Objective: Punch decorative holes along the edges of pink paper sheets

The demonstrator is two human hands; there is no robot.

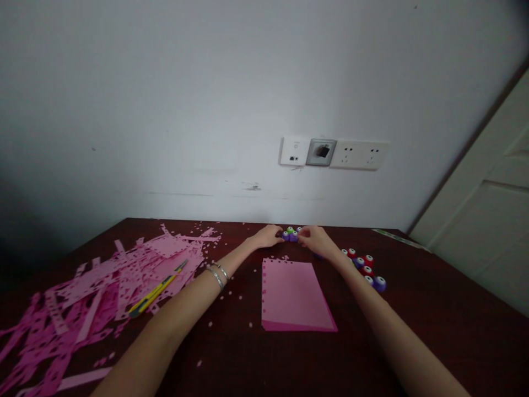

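Near the wall, a small cluster of paper punches (pixel 293 236), purple and green with white round tops, stands on the dark red table. My left hand (pixel 269 236) holds the cluster's left side, its fingers bent against a purple punch. On the opposite side, my right hand (pixel 313 237) has its fingers closed at the right end of the cluster, partly hiding the punches there. Closer to me lies a stack of pink paper (pixel 291 295), with punched holes along its left and top edges.
A heap of punched pink strips (pixel 115 281) covers the table's left, with a yellow utility knife (pixel 158 288) on it. More red and purple punches (pixel 367 270) stand beside my right forearm. Tiny paper cutouts lie scattered. Wall sockets (pixel 359 155) are behind.
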